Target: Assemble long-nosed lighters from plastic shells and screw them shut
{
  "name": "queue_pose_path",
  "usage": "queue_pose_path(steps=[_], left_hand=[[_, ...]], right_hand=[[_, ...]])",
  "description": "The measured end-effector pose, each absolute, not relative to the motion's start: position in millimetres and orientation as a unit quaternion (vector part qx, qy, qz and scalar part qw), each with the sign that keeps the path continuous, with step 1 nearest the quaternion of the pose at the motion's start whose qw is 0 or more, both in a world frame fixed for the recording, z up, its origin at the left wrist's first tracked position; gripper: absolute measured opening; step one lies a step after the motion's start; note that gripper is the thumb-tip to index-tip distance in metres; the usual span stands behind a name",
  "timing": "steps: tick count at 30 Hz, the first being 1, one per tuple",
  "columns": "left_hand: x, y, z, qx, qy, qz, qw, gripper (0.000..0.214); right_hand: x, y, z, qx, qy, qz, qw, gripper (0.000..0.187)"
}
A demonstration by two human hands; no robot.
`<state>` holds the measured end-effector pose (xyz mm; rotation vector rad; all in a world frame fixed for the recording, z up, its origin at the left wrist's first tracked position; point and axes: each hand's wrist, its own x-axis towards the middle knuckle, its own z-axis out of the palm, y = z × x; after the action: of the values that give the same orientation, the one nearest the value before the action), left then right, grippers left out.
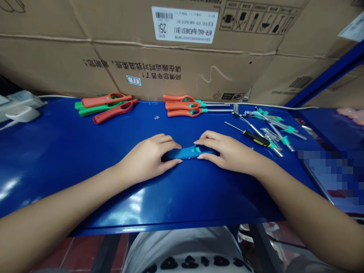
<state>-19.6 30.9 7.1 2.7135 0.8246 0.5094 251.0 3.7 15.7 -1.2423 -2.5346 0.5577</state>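
Ahead, lighter casing (182,153) on glossy blue workbench (57,159), cardboard cartons (182,64) behind.

Lighter casings (106,107) block the far side; a screwdriver (257,138) crowds the right hand (230,151).

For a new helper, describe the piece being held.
On the blue bench, below the cardboard boxes, the left hand and right hand hold a blue lighter body. Unlike the orange lighters behind it, it is blue with teal marks.

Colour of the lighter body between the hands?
Blue with teal accents; the lighter body shows best in the head view.
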Motion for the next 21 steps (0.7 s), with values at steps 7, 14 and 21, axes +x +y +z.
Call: queue_pose_path(steps=[7,14,21], left_hand=[[-21,32,8,0.928,0.297,0.171,0.146,0.025],[-23,34,10,0.922,0.314,0.168,0.151,0.027],[-24,34,11,0.921,0.319,0.165,0.149,0.026]], right_hand=[[261,5,23,-0.424,-0.879,0.178,0.123,0.049],[281,10,32,-0.428,-0.882,0.172,0.100,0.019],[279,13,29,-0.399,-0.895,0.165,0.114,0.016]])
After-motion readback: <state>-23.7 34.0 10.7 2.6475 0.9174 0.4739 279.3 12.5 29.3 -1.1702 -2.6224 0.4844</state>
